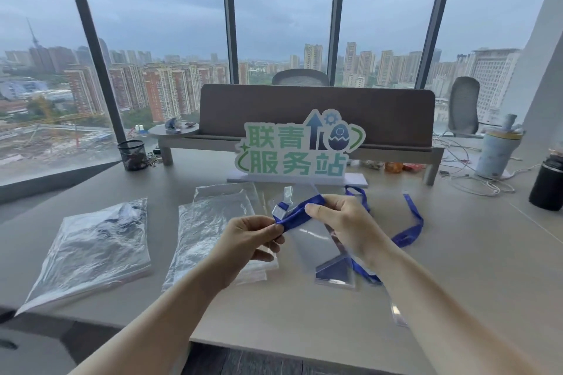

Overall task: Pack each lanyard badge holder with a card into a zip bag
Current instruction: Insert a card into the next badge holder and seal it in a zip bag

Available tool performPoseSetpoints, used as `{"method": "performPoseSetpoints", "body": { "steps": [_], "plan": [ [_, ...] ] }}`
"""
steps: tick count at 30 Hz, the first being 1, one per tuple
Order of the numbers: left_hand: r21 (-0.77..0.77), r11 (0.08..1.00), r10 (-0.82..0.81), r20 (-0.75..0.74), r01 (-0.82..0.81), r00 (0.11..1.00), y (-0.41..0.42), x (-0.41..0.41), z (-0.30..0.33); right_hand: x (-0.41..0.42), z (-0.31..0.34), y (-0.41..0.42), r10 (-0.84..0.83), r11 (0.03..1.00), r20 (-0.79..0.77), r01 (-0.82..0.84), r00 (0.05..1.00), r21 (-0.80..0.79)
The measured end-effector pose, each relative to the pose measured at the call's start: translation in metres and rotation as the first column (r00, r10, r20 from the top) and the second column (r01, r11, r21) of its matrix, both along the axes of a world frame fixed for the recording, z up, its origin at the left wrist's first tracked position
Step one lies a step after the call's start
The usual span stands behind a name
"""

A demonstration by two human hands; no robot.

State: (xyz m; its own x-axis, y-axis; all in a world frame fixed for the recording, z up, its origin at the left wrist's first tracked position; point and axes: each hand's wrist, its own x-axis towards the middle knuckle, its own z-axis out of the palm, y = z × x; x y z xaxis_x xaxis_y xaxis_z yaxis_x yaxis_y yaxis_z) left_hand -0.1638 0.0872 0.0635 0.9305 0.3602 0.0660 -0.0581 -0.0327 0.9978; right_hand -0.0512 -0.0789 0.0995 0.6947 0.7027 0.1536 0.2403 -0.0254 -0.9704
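Only readable writing here is the cutout sign (300, 148) at 12 o'clock, green and white characters 联青 on top and 服务站 under, with a blue arrow, a little gear and an egg graphic, standing on a pale flat base. The bench (457, 268) is a light beige top in a high-rise office, floor-to-ceiling windows (152, 24) behind it looking over apartment towers under a grey sky, and a brown divider panel (316, 109) runs across the back with two mesh chairs (463, 105) past it. Left hand (254, 237) is closed in a pinch on one end of the blue lanyard (297, 211), right hand (338, 221) is curled shut on the same strap a bit further along, so the strap is bunched between them just above the bench. The rest of the lanyard trails off toward 2 o'clock and loops back under the right wrist. The clear badge holder (316, 248) hangs under the hands with a blue card (335, 272) in its lower part, touching the bench around centre. At 9 o'clock there's a stack of clear zip bags (91, 250), another stack (210, 222) right beside the left hand. Black mesh pen cup (132, 155) at 10 o'clock, a pale tumbler (496, 149) and a black container (547, 183) at 2 to 3 o'clock, white cables (475, 179) tangled in front of them
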Motion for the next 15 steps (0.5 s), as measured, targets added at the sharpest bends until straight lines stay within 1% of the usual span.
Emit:
{"method": "performPoseSetpoints", "body": {
  "steps": [2,3,4,5,6,7,8,9,10,11,13,15],
  "plan": [
    [0.027,0.999,-0.022,-0.047,0.024,0.999,0.014,-0.009,-0.006,-0.005,-0.006,0.014,0.009,1.0,0.022,-0.009,1.0,0.001],
    [0.066,0.998,0.002,-0.073,0.003,0.997,0.024,-0.012,-0.01,-0.005,-0.01,0.02,0.0,1.0,0.041,0.001,0.999,-0.012],
    [0.134,0.99,0.059,-0.094,-0.046,0.994,0.034,-0.014,-0.015,-0.005,-0.014,0.025,-0.011,1.0,0.059,0.013,0.998,-0.024],
    [0.254,0.961,0.145,-0.108,-0.114,0.984,0.046,-0.017,-0.021,-0.005,-0.019,0.028,-0.02,0.999,0.072,0.022,0.997,-0.034],
    [0.424,0.891,0.23,-0.117,-0.16,0.966,0.06,-0.021,-0.029,-0.003,-0.023,0.031,-0.037,0.998,0.089,0.041,0.995,-0.047],
    [0.612,0.777,0.29,-0.145,-0.144,0.946,0.072,-0.025,-0.038,-0.001,-0.027,0.032,-0.052,0.996,0.109,0.059,0.993,-0.065],
    [0.758,0.65,0.318,-0.2,-0.06,0.927,0.082,-0.03,-0.048,0.002,-0.032,0.033,-0.064,0.994,0.128,0.075,0.99,-0.085],
    [0.844,0.534,0.341,-0.26,0.042,0.904,0.088,-0.035,-0.055,0.003,-0.036,0.034,-0.074,0.991,0.14,0.088,0.987,-0.103],
    [0.884,0.454,0.359,-0.296,0.112,0.885,0.093,-0.038,-0.062,0.005,-0.04,0.034,-0.085,0.988,0.143,0.102,0.986,-0.119],
    [0.904,0.402,0.372,-0.309,0.148,0.875,0.095,-0.039,-0.066,0.006,-0.044,0.035,-0.093,0.985,0.14,0.112,0.986,-0.131],
    [0.933,0.323,0.389,-0.281,0.156,0.877,0.098,-0.038,-0.07,0.008,-0.049,0.034,-0.083,0.983,0.13,0.103,0.988,-0.151],
    [0.963,0.236,0.421,-0.219,0.127,0.88,0.097,-0.035,-0.069,0.009,-0.052,0.034,-0.063,0.984,0.102,0.079,0.993,-0.159]
  ]
}}
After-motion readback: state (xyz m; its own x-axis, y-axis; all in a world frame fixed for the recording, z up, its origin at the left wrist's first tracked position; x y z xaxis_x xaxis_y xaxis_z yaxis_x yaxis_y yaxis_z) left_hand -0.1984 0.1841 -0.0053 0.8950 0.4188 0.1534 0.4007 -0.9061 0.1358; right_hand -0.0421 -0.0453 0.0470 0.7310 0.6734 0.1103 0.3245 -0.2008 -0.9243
